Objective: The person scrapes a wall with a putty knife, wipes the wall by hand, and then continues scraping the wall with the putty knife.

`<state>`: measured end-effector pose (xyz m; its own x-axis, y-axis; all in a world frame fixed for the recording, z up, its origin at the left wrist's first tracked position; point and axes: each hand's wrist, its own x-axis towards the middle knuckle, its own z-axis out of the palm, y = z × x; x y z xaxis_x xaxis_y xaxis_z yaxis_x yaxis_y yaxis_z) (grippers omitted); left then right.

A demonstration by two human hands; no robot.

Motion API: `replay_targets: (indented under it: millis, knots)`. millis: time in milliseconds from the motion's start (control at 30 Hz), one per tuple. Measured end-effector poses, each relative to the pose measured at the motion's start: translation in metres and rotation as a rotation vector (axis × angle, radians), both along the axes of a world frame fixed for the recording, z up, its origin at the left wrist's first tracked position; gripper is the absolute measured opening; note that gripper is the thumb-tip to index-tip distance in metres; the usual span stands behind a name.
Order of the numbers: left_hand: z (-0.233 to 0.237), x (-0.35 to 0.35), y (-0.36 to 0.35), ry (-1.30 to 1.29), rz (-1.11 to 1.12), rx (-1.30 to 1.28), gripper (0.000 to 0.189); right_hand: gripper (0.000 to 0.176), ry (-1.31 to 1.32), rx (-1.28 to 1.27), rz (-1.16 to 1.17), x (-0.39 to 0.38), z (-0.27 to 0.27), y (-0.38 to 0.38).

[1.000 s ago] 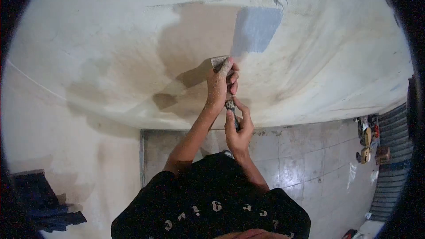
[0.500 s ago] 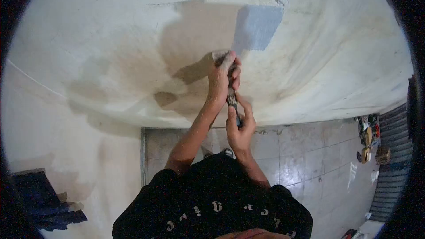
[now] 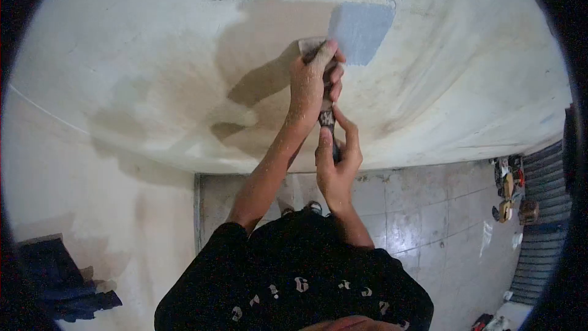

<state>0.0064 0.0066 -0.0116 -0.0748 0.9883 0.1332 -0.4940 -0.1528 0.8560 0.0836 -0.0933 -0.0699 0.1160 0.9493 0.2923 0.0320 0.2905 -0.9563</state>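
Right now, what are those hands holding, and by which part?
A flat, grey-bladed scraper with a dark handle: the left hand grips near the blade, the right hand the handle.

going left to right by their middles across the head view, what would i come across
Dark cloth → left hand, which holds the scraper → blue-grey wall patch → tan object → ridged panel. The right hand is left out, as it overlaps the left hand and patch across the picture.

Black shirt — short sleeves, pale angular lettering, 2 bare forearms — speckled left hand
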Motion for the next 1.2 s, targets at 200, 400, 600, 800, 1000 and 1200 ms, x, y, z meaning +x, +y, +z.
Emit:
replay_targets:
  millis: [200, 400, 600, 800, 1000, 1200]
  knots:
    - [-0.011, 0.0, -0.007, -0.04, -0.004, -0.114, 0.03, 0.036, 0.005, 0.013, 0.002, 0.0, -0.012, -0.004]
    - [-0.02, -0.001, -0.009, -0.028, -0.007, -0.206, 0.031, 0.035, 0.028, -0.027, 0.024, 0.001, -0.016, -0.01]
    - [-0.025, -0.003, -0.006, -0.066, -0.029, -0.15, 0.031, 0.035, -0.055, 0.048, -0.006, 0.0, -0.025, -0.006]
    - [-0.01, -0.003, 0.003, -0.005, -0.043, -0.049, 0.032, 0.036, -0.04, 0.065, -0.026, -0.004, -0.02, 0.003]
    - [-0.027, -0.001, 0.002, -0.018, -0.046, -0.073, 0.032, 0.035, -0.066, 0.121, -0.031, 0.0, -0.026, 0.005]
    - [-0.035, 0.001, -0.003, -0.038, -0.067, -0.102, 0.032, 0.034, -0.088, 0.139, -0.026, 0.005, -0.028, -0.004]
